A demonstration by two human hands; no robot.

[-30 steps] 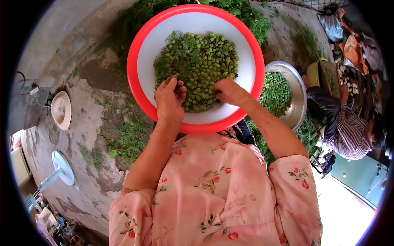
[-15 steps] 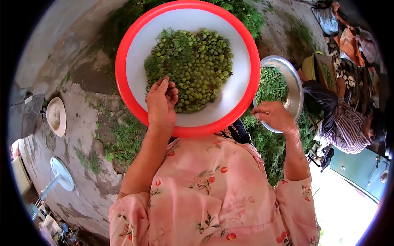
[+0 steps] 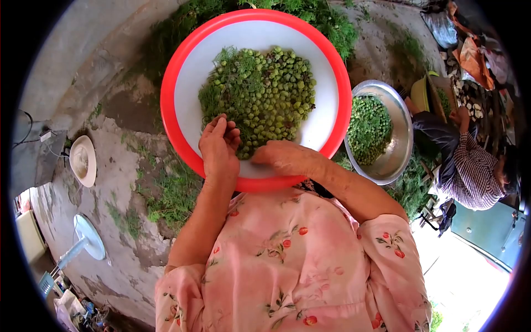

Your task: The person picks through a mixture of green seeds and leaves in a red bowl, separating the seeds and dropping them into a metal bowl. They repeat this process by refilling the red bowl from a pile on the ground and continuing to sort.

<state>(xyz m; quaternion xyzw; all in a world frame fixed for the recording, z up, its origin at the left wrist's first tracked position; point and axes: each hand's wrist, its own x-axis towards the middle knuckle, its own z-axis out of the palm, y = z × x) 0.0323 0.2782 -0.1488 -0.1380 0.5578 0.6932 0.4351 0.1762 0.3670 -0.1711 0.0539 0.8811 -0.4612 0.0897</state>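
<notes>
A white basin with a red rim (image 3: 172, 94) sits in front of me, holding small round green pods (image 3: 282, 83) and feathery green sprigs (image 3: 238, 74). My left hand (image 3: 220, 145) is over the basin's near left side, its fingers curled beside the sprigs; what they hold, if anything, is too small to name. Over the near edge of the pile is my right hand (image 3: 285, 157), back upward, with its fingertips hidden among the pods. To the right stands a metal bowl (image 3: 399, 133) with more green pods in it.
Leafy green plants (image 3: 174, 193) lie on the ground around the basin. A straw hat (image 3: 83, 161) and a pale blue fan (image 3: 91, 238) are at the left. At the right, another person (image 3: 470, 171) sits bent beside a yellowish container (image 3: 419, 95).
My right hand has moved left from beside the metal bowl into the red-rimmed basin. My left hand keeps its curled pose. The whole view has shifted slightly.
</notes>
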